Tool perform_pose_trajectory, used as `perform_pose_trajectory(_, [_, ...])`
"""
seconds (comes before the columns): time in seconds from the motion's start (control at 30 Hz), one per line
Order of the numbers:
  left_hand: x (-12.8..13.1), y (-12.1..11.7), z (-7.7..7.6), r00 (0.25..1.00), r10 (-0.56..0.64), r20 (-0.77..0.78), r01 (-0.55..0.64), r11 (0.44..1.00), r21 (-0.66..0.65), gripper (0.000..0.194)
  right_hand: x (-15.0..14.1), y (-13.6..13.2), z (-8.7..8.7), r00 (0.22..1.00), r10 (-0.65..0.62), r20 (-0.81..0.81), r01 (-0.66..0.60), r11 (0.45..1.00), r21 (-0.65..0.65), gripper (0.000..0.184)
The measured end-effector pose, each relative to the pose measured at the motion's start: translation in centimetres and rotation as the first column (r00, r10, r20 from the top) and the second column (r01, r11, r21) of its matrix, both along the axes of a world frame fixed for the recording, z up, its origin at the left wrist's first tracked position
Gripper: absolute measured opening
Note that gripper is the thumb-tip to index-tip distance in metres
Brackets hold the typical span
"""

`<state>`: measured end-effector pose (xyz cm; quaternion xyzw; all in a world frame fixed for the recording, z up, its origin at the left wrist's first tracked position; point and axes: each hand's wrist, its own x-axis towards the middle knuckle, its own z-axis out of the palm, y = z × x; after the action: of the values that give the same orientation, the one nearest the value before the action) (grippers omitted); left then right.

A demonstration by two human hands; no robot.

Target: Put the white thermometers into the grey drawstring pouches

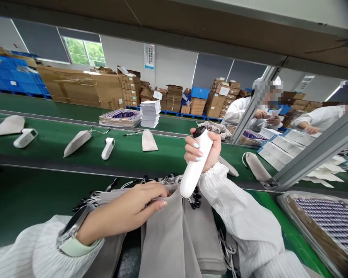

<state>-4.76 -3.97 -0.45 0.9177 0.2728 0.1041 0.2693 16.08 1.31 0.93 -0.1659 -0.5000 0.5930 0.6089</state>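
Observation:
My right hand (204, 150) is wrapped round a white handheld device (193, 170), long and rounded, with a black upper end. It is tilted, its lower end right at the mouth of a grey drawstring pouch (165, 239). My left hand (142, 208) grips that pouch near its top edge, thumb on the near side; some fingertips are hidden in the cloth. More grey pouches (204, 243) lie stacked beneath and beside it, their white cords and black cord stoppers (195, 199) bunched at the far end.
On the green belt (127, 154) beyond lie several grey pouches (149, 141) and two white devices (108, 148). A tray of striped items (327, 220) sits at right, beside a metal post (321, 150). Two co-workers (243, 108) handle papers across the belt. A shelf hangs overhead.

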Motion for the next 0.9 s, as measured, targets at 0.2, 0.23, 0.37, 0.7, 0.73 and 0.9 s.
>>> perform_pose_trajectory(0.2, [0.6, -0.7, -0.7, 0.997, -0.079, 0.019, 0.079, 0.997, -0.004, 0.018, 0.1, 0.4, -0.7, 1.000, -0.007, -0.010, 0.009, 0.991, 0.130, 0.042])
perform_pose_trajectory(0.23, [0.7, -0.8, -0.7, 0.996, -0.086, 0.013, 0.086, 0.996, 0.008, 0.017, 0.1, 0.5, -0.8, 1.000, -0.007, -0.009, 0.009, 0.988, 0.156, 0.043])
perform_pose_trajectory(0.37, [0.9, -1.5, -0.6, 0.994, -0.109, -0.030, 0.112, 0.989, 0.096, 0.016, 0.0, 0.6, -1.4, 0.997, 0.033, -0.068, -0.021, 0.986, 0.166, 0.044])
perform_pose_trajectory(0.7, [1.6, -2.5, -0.3, 0.991, -0.084, -0.100, 0.102, 0.977, 0.187, 0.014, -1.2, 0.3, -1.7, 0.887, 0.351, -0.299, -0.322, 0.936, 0.144, 0.041])
perform_pose_trajectory(0.73, [1.6, -2.6, -0.3, 0.992, -0.080, -0.098, 0.097, 0.978, 0.184, 0.014, -1.3, 0.2, -1.6, 0.881, 0.366, -0.301, -0.336, 0.930, 0.148, 0.041])
perform_pose_trajectory(0.9, [1.4, -2.5, -0.3, 0.994, -0.063, -0.091, 0.079, 0.980, 0.185, 0.016, -1.5, -0.8, -0.5, 0.946, 0.246, -0.210, -0.227, 0.968, 0.109, 0.045])
